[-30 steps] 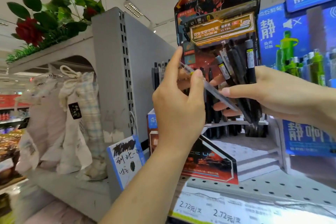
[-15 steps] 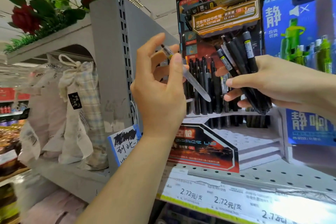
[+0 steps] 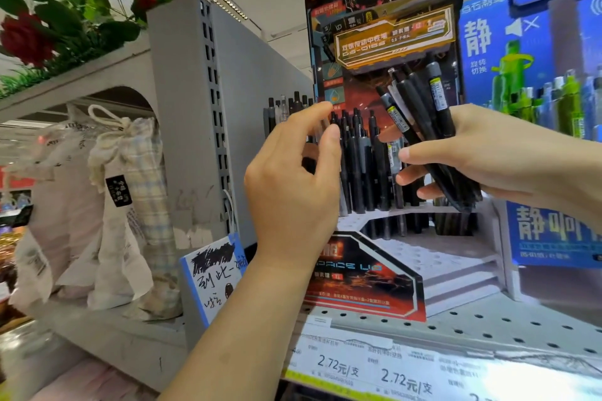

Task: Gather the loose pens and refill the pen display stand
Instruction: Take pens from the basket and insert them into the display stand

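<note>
My left hand [image 3: 293,185] is raised in front of the red-and-black cardboard pen display stand [image 3: 384,29], back of the hand toward me, fingers and thumb curved together at the top; a pale, blurred shape sits just behind my fingertips, and I cannot tell whether I am pinching a pen there or holding nothing. Just beyond my fingers, a row of black pens [image 3: 358,153] stands upright in the stand's upper tier, their tips set into the white stepped base [image 3: 456,273] that drops away below and to the right of my wrist. My right hand [image 3: 508,156] comes in from the right, level with my left and near it but not touching, and it grips a bundle of loose black and grey pens with yellow-labelled barrels [image 3: 426,127], which fan up and to the left above my thumb and stick out below my fingers. Under both hands runs the grey perforated metal shelf [image 3: 488,325] with its strip of price tags [image 3: 374,371]. Left of my left forearm sits a blue-edged handwritten card [image 3: 215,277], and further left, cream cloth drawstring bags [image 3: 107,205] on another shelf. Behind my right hand is a blue display of green pens [image 3: 527,81].
</note>
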Demonstrator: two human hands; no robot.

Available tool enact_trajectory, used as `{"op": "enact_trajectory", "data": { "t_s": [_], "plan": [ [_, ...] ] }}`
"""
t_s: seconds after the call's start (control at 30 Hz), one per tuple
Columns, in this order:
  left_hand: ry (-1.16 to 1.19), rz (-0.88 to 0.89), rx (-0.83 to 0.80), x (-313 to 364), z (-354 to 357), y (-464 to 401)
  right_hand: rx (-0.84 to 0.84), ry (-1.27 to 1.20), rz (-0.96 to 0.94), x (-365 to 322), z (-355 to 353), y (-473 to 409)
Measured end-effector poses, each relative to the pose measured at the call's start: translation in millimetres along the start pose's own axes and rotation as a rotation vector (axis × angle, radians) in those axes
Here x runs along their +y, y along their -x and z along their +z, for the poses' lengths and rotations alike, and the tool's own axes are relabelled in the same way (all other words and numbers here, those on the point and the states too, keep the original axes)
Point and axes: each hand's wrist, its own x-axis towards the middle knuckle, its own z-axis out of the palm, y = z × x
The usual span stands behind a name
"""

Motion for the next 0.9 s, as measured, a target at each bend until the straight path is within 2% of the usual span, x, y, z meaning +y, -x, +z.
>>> {"op": "enact_trajectory", "data": {
  "t_s": [0.17,0.27,0.37,0.5,0.67,0.9],
  "plan": [
    [-0.196,-0.024,-0.086,4.4,0.8,-1.3,-0.005,0.008,0.022,-1.6,0.7,2.1],
    [-0.393,-0.028,-0.253,7.2,2.8,-5.8,0.006,-0.005,0.042,-3.5,1.8,3.1],
    [-0.452,-0.07,-0.395,6.7,4.1,-9.5,-0.006,0.001,0.044,-4.9,2.3,4.3],
    [-0.503,-0.069,-0.452,4.9,4.4,-8.9,-0.027,-0.017,0.036,-7.0,4.2,6.1],
    [-0.483,-0.056,-0.435,6.4,3.1,-7.3,-0.096,-0.051,0.019,-11.0,6.9,10.3],
    [-0.068,-0.02,-0.175,8.6,-7.7,-0.9,-0.23,0.14,-0.125,-17.8,7.2,19.4]
  ]
}}
